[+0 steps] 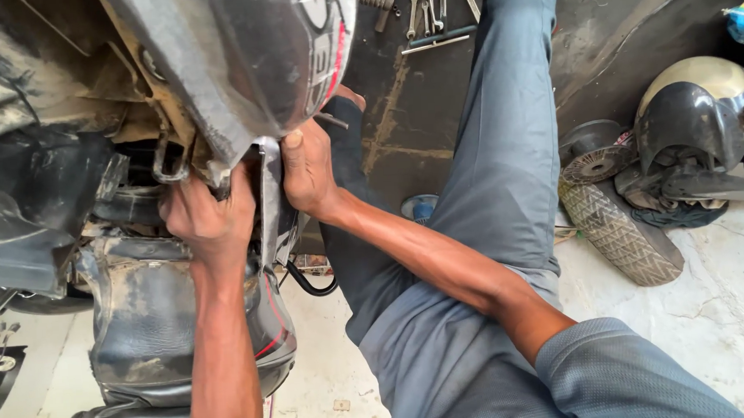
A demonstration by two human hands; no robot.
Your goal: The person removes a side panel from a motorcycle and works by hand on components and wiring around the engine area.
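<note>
A dusty black motorcycle body panel with red and white striping fills the upper left of the view, tilted over the machine's frame. Both hands work at its lower edge. The left hand reaches up under the panel, fingers curled out of sight around the edge beside a bent metal bracket. The right hand is closed on the same edge just beside it, thumb on top, fingers wrapped behind. Below the hands sits a black seat or cover with a red stripe, and a black cable loops out to its right. The person's blue-grey trouser leg stretches across the dark floor. Wrenches lie at the top. At the right are a worn tyre and a grey helmet.
</note>
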